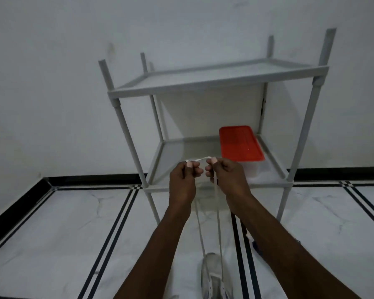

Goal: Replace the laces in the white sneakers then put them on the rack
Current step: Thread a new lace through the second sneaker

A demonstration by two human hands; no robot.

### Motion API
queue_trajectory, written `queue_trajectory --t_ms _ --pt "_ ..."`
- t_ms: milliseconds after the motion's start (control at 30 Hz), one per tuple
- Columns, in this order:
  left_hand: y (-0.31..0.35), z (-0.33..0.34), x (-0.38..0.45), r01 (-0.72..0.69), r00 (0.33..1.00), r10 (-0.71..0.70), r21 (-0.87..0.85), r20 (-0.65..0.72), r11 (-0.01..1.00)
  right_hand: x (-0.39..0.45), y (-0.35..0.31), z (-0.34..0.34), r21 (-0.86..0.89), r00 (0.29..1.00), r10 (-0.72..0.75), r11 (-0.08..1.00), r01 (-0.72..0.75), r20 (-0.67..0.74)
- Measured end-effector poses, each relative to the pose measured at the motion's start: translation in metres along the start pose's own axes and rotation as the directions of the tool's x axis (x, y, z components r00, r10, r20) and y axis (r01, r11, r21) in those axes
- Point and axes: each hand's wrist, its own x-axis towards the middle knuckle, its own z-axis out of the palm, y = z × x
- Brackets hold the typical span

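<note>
Clearly the lace is light, limp and a little slick, so it is best pinched near its ends, as now: the left hand and right hand each close their grip on it before the rack. It is flat and white, two strands running down to the white sneaker on the floor.

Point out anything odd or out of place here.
Only the clear plastic box with a red lid on the grey shoe rack's lower shelf: a storage box where shoes go. Nothing looks spilled or broken.
</note>
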Motion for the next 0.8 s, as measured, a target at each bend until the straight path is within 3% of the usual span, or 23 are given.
queue_trajectory --t_ms 367,800 --pt "0.069 0.004 0.035 -0.184 0.983 0.183 -0.031 -0.018 0.982 0.026 -0.070 0.019 0.067 0.990 -0.138 0.988 0.138 0.001" --pt "0.073 0.000 0.034 -0.180 0.982 0.174 -0.076 -0.078 0.981 0.034 -0.098 0.015 0.122 0.985 -0.151 0.979 0.161 -0.087"
